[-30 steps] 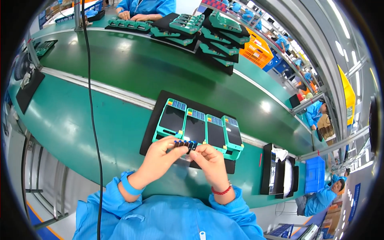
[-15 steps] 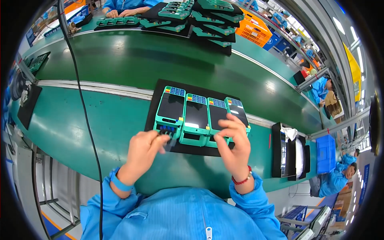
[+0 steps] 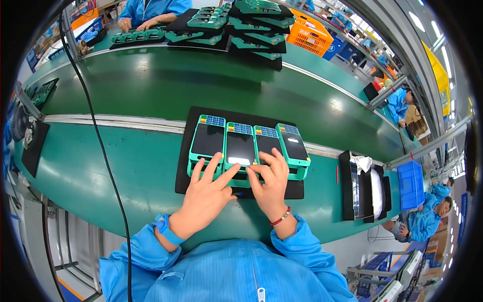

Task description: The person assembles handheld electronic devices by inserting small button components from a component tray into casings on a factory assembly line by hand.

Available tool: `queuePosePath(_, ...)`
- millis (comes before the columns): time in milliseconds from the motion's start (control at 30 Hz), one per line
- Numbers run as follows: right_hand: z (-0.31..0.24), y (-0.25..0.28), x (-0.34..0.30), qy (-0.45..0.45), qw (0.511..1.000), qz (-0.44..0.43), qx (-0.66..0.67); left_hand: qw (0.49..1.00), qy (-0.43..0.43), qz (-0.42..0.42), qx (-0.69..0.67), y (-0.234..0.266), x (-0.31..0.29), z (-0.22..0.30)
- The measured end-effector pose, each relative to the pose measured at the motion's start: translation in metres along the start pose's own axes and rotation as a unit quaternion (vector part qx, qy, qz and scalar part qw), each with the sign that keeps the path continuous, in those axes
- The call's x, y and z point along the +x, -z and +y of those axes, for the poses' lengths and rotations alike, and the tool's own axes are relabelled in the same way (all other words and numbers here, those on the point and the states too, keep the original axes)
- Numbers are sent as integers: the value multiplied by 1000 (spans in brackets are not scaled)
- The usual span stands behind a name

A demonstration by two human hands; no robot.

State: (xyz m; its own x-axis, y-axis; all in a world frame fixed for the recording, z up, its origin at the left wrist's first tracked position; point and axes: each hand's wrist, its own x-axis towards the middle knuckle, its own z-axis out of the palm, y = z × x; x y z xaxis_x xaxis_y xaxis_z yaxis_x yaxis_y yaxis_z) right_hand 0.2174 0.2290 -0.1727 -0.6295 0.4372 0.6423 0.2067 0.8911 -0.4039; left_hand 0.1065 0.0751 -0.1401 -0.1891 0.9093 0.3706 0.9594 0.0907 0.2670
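Observation:
Several green card payment terminals lie side by side on a black mat [image 3: 185, 176], with blue keypads at their far ends and dark screens. My left hand [image 3: 204, 199] is open, its fingers spread over the near ends of the leftmost terminal [image 3: 209, 140] and the second terminal [image 3: 240, 146]. A small blue thing [image 3: 240, 194] shows beside its thumb; I cannot tell what it is. My right hand [image 3: 271, 185] has thumb and a finger pressed together at the second terminal's near right corner, in front of the third terminal [image 3: 266, 143]. Whatever they pinch is hidden. The rightmost terminal [image 3: 293, 143] is untouched.
A black box [image 3: 354, 189] with a white cloth stands at right, beside a blue bin [image 3: 411, 185]. Across the bench are stacked trays of green housings [image 3: 256, 43], an orange crate [image 3: 308, 32] and a co-worker's hands [image 3: 146, 25]. A black cable [image 3: 103, 143] hangs at left.
My left hand has left the leftmost terminal's near end and spread its fingers to the right. My right hand has moved left to the second terminal. The whole view has shifted slightly.

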Motion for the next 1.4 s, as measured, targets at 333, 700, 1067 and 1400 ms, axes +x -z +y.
queuePosePath(333, 28, 24, 60, -106, 947, -299, 44, 997, 22, 42, -62, 9, 9, -6)
queuePosePath(700, -9, 78, 40, -104, 882, -264, 377, 961, 65, 91, -252, 24, 20, 24)
queuePosePath(1067, 42, 72, -5, -86, 985, 66, 134, 987, 23, 24, -154, -18, 22, 40)
queuePosePath(1400, 52, 39, -13, -80, 995, 58, 31, 999, -26, -23, 10, -35, 44, 48)
